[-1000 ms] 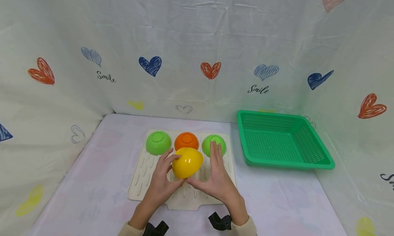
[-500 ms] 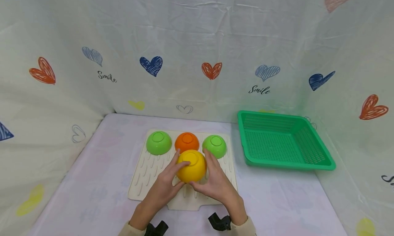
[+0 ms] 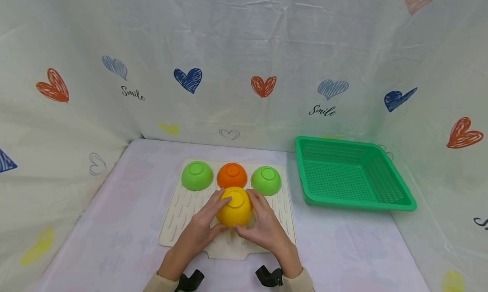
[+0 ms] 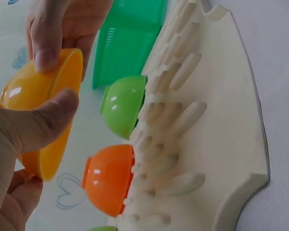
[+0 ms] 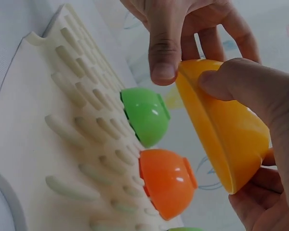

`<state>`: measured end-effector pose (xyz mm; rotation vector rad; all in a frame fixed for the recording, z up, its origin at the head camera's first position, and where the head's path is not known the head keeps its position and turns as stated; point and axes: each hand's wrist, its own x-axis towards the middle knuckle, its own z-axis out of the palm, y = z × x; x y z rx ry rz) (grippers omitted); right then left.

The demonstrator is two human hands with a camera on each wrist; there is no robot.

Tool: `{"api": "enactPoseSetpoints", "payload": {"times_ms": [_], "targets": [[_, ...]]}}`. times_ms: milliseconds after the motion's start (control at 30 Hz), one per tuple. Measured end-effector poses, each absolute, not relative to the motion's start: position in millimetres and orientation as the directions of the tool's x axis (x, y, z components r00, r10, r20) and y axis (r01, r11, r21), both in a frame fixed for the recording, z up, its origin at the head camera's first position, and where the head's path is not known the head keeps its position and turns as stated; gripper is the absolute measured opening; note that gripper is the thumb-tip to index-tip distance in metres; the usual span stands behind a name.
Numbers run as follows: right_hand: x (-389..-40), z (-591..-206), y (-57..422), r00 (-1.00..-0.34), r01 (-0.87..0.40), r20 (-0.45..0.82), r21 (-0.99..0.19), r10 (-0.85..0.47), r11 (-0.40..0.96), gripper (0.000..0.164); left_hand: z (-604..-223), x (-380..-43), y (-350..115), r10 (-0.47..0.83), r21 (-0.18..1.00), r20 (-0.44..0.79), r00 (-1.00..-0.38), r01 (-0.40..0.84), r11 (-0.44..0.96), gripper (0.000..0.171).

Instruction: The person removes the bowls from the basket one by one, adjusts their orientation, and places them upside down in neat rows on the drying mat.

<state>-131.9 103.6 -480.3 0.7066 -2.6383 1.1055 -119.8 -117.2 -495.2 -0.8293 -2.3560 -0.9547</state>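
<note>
A yellow bowl [image 3: 234, 211] is held bottom-up between both hands, above a cream drying board [image 3: 228, 250] with raised pegs. My left hand [image 3: 202, 224] grips its left side, the thumb near the rim in the left wrist view. My right hand [image 3: 267, 226] holds the other side, and its thumb [image 5: 221, 84] presses the bowl's outer wall. In the right wrist view the bowl hangs apart from the pegs. Behind it, an orange bowl [image 3: 231, 176] stands upside down between a left green bowl [image 3: 197, 176] and a right green bowl [image 3: 266, 181], both also inverted.
A green perforated basket [image 3: 354, 204] sits at the right rear of the table [image 3: 114, 224], beside the board. Printed white cloth [image 3: 228, 38] hangs behind and at both sides. Black wrist mounts [image 3: 269, 276] show near the sleeves.
The yellow bowl has turned from a sideways tilt to bottom-up, its base ring now showing. My right hand's raised fingers have come in against its side. The other bowls stay put.
</note>
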Motion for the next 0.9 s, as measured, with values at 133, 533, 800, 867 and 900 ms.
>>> {"api": "enactPoseSetpoints", "payload": {"times_ms": [133, 533, 800, 867, 900], "targets": [[-134, -481, 102, -0.849, -0.528, 0.393, -0.611, -0.353, 0.590, 0.094, -498, -122, -120, 0.316, 0.476, 0.626, -0.713, 0.670, 0.570, 0.103], [-133, -494, 98, -0.836, -0.548, 0.407, -0.597, -0.367, 0.586, 0.098, -506, -123, -128, 0.246, 0.634, 0.554, -0.795, 0.595, 0.494, 0.094], [-136, -507, 86, -0.808, -0.583, 0.376, -0.616, -0.454, 0.529, 0.098, -517, -121, -145, 0.199, 0.617, 0.533, -0.823, 0.539, 0.574, 0.093], [-135, -510, 82, -0.807, -0.581, 0.361, -0.625, -0.466, 0.522, 0.097, -518, -120, -150, 0.196, 0.607, 0.527, -0.827, 0.528, 0.594, 0.093], [-135, -512, 79, -0.810, -0.576, 0.349, -0.630, -0.472, 0.521, 0.096, -519, -120, -153, 0.193, 0.605, 0.523, -0.830, 0.522, 0.601, 0.093]]}}
